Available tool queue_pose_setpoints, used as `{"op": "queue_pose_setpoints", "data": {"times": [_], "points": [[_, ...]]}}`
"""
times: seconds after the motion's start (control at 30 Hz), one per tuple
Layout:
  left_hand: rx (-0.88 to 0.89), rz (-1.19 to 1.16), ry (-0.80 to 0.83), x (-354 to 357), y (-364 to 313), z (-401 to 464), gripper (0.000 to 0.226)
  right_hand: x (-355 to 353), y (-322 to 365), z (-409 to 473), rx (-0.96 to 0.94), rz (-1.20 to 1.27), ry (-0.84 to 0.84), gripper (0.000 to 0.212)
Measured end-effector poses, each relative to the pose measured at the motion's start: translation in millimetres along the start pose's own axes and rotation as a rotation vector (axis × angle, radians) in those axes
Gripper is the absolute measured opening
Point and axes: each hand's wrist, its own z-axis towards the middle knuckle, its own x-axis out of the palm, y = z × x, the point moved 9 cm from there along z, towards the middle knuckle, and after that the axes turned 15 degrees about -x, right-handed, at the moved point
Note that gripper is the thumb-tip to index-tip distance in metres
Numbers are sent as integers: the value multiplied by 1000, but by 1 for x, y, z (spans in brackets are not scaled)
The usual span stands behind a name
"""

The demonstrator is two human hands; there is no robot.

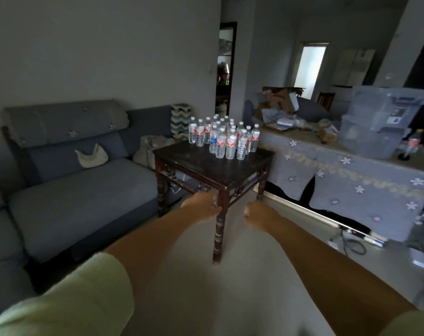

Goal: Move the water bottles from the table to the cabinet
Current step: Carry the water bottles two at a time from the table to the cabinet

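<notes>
Bottles (224, 138) crowd worktop (206, 166) far corner | left hand (202, 206), right hand (261, 215): grip loosely curled, holding nothing | risk: one careless reach topples neighbours

A cluster of water bottles (224, 138) stands upright on the far corner of a dark wooden counter (206, 166). Left of the counter is a blue sofa (84, 185); right of it, a cloth-draped cabinet (351, 175). Before the counter's near leg, the left hand (202, 206) and right hand (260, 215) reach forward, both holding nothing, fingers loosely curled.
</notes>
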Motion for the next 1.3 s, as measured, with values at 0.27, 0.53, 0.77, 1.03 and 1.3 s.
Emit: {"op": "queue_pose_setpoints", "data": {"times": [0.27,0.53,0.77,1.03,1.3], "points": [[-18,-53,1,-27,15,151,35,-33,-35,158,-19,2,-2,24],[-89,-48,23,-37,79,271,38,-14,-27,292,-42,25,55,34],[-27,10,51,-62,107,408,46,-28,-47,421,28,40,35,34],[71,72,119,-80,110,549,49,-42,-80,522,148,81,21,34],[185,76,243,-24,60,646,51,-33,-170,574,266,104,23,34]]}}
